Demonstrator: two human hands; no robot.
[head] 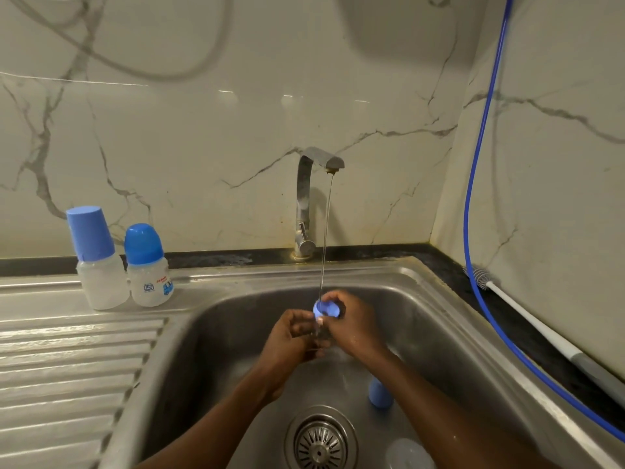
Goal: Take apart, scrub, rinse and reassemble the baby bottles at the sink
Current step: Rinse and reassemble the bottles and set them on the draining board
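Observation:
My right hand (355, 324) grips a blue bottle collar ring (326, 308) under a thin stream from the tap (318, 164). My left hand (291, 336) is just left of it with fingers curled, pinching a small clear part at the ring's lower edge; that part is blurred. A blue cap (379, 394) lies in the sink basin, partly behind my right forearm. A clear bottle body (407, 453) lies near the drain. Two assembled bottles stand on the drainboard: one with a tall blue cap (96, 258), one with a domed blue cap (147, 265).
The steel sink (216, 333) has a drain strainer (319, 445) near the front. A ribbed drainboard (67, 367) lies at the left. A bottle brush (527, 319) with a white handle rests on the dark counter at the right. A blue hose (473, 164) hangs along the right wall.

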